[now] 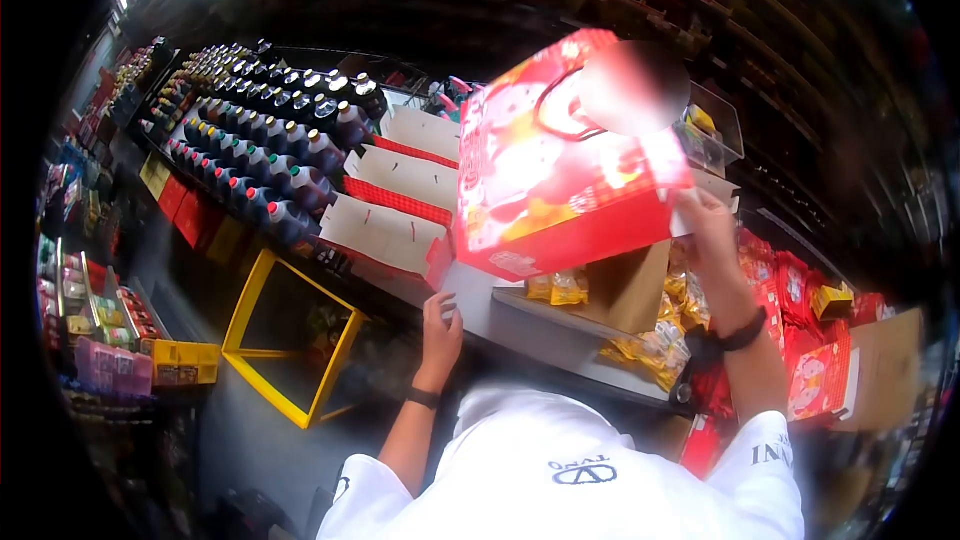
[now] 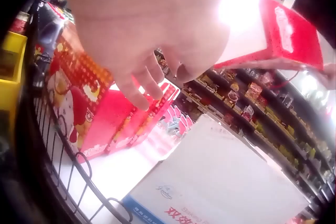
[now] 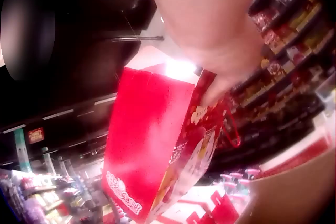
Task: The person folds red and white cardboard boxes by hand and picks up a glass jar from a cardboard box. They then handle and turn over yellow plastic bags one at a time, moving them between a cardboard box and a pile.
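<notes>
One right hand (image 1: 709,227) pinched the red box (image 1: 560,185) by one edge, so it could slip; the left hand (image 1: 440,328) was loosely bent.

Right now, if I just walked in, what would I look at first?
Probably the big shiny red box in the middle of the head view, held up by the right hand. Next come the rows of dark bottles to its left, then the bright yellow frame below them in that view.
</notes>
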A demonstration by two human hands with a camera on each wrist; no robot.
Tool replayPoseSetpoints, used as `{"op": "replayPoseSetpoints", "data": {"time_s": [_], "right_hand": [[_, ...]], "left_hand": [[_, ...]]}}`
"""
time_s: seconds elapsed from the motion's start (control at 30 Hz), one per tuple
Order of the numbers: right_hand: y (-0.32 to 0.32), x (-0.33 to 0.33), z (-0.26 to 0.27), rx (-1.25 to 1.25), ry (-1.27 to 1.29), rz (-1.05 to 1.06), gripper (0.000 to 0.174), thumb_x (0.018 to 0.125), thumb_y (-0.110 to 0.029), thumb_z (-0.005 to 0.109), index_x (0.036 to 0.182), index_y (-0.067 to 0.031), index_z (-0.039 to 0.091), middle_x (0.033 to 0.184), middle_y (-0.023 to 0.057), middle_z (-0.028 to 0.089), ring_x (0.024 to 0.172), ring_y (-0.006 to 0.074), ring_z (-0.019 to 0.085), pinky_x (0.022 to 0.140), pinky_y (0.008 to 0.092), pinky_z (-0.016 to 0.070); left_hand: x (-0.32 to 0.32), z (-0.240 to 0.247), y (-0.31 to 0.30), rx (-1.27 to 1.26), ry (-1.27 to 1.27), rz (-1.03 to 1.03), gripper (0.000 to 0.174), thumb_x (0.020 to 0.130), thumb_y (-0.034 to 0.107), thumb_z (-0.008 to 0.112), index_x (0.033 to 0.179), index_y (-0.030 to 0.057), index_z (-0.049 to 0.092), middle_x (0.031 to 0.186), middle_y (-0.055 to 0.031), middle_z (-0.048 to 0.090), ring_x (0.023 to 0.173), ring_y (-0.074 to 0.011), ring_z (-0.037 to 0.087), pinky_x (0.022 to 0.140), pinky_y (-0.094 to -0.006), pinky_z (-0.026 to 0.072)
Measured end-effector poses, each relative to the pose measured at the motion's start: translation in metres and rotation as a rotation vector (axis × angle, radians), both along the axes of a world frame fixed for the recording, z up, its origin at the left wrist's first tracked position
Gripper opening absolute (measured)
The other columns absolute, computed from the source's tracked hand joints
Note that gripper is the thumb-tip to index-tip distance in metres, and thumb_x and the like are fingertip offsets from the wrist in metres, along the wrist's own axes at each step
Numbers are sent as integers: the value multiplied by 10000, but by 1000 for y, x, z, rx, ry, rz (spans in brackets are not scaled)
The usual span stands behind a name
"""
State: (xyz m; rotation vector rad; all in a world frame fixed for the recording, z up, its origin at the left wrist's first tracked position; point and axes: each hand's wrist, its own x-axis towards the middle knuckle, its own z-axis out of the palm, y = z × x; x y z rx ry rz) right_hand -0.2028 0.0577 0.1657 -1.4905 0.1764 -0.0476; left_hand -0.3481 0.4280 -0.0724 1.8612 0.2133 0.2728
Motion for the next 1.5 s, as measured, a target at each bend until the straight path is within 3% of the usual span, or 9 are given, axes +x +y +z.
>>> {"op": "replayPoseSetpoints", "data": {"time_s": [0.3, 0.5, 0.73, 0.83, 0.93, 1.03, 1.07, 1.27, 1.5], "right_hand": [[71, 15, -53, 66, 68, 0, 249, 975, -101, 629, 1171, 50, 644, 993, 89, 713, 824, 166, 707, 743, 343, 625], [115, 17, -71, 22, 11, -18, 263, 970, -34, 583, 1184, 106, 644, 1032, 117, 710, 844, 176, 693, 743, 308, 576], [166, 15, -109, -136, -63, 22, 329, 975, -42, 552, 1257, 125, 582, 1105, 140, 701, 977, 159, 663, 859, 292, 518], [177, 23, -147, -199, -85, 43, 393, 954, -92, 576, 1298, 96, 553, 1178, 172, 678, 1026, 193, 653, 861, 310, 524], [191, 16, -154, -178, 120, 147, 437, 948, -156, 599, 1322, 65, 551, 1196, 156, 675, 971, 185, 650, 780, 324, 542], [194, 9, -170, -196, 291, 289, 549, 964, -167, 601, 1433, 69, 442, 1394, 202, 541, 1188, 236, 587, 887, 343, 558], [195, 5, -183, -286, 216, 256, 467, 940, -194, 620, 1330, 54, 558, 1209, 164, 664, 904, 171, 650, 779, 303, 540], [175, -21, -174, -233, 385, 513, 441, 944, -167, 632, 1313, 67, 574, 1245, 158, 636, 1101, 227, 637, 874, 324, 559], [118, -63, -174, -436, 281, 538, 324, 957, -173, 613, 1193, 43, 659, 1040, 135, 720, 965, 176, 691, 857, 316, 547]], "left_hand": [[-9, 6, 37, -48, 147, 20, 296, 924, -16, 566, 1219, 0, 586, 1243, -162, 553, 1043, -248, 644, 873, -327, 540], [33, 16, 18, -248, -61, -90, 604, 974, 7, 543, 1536, 42, 324, 1404, -197, 515, 1132, -212, 644, 933, -311, 519], [82, 20, -15, -330, 103, -112, 744, 976, 25, 573, 1570, -39, 129, 1395, -186, 483, 1195, -195, 593, 973, -308, 492], [109, -61, -15, -172, 86, -42, 837, 968, 116, 594, 1565, -64, 35, 1444, -218, 441, 1222, -272, 580, 1010, -315, 470], [115, -52, -8, -374, 272, -226, 851, 966, 154, 593, 1562, -70, 30, 1525, -272, 374, 1349, -309, 490, 1056, -325, 433], [105, -8, -15, -414, 273, -132, 811, 962, 133, 605, 1563, -63, 98, 1512, -252, 400, 1346, -248, 474, 1037, -313, 442], [108, -18, -14, -398, 268, -122, 802, 963, 146, 612, 1559, -62, 119, 1521, -260, 387, 1361, -254, 457, 1043, -317, 438], [105, -59, -17, -605, 329, 38, 667, 987, 240, 631, 1474, -62, 290, 1471, -251, 425, 1353, -309, 472, 1049, -373, 456], [118, -85, -27, -1026, 576, -39, 596, 1018, 359, 590, 1353, -68, 344, 1336, -209, 499, 1277, -358, 547, 1040, -436, 487]]}}
